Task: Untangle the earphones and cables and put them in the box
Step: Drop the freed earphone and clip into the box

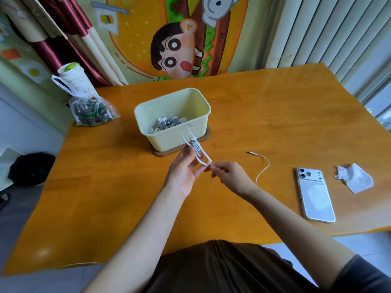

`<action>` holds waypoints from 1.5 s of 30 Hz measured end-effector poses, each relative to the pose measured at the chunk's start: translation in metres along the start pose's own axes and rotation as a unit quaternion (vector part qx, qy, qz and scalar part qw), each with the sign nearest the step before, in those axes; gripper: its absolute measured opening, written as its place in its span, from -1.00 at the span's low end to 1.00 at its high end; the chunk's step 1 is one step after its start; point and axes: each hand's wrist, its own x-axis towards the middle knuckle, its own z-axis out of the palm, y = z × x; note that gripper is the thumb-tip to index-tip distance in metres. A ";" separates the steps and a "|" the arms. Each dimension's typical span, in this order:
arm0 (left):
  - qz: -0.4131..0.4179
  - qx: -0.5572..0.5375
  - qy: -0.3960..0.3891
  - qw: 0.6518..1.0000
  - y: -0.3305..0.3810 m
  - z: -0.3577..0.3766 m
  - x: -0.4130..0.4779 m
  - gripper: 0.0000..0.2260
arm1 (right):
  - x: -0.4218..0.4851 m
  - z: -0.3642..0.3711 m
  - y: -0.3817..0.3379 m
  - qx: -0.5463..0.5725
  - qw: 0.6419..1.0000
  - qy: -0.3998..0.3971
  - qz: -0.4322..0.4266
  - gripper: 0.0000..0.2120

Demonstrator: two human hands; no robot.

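Just in front of the cream rectangular plastic box (169, 140), on its near side, the left hand (184, 172) and the right hand (231, 176) hold a thin white earphone cable (197, 152) up off the orange wooden table (105, 197). The left hand is palm-up with its fingers mostly straight, and the cable's loops appear to be pinched between thumb and fingers, though the strands blur there and the exact grip is hard to read. The right hand is curled, its thumb and forefinger nipping a single strand right beside the left fingertips. The cable's free end trails away to the right of the box and ends in a small metal jack plug (250, 152) lying flat on the table. The box already holds a heap of small grey and white pieces low inside it. The cable looks very light, limp and smooth, so it should slip and snag on itself easily. I judge it best taken at a loose strand near the knot and drawn out gently, never yanked by the plug or the earbuds.
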 end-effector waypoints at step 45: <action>-0.014 -0.002 0.103 0.995 -0.014 -0.006 0.009 -0.73 | -0.009 0.006 0.003 -0.103 0.993 -0.031 -0.043 -0.67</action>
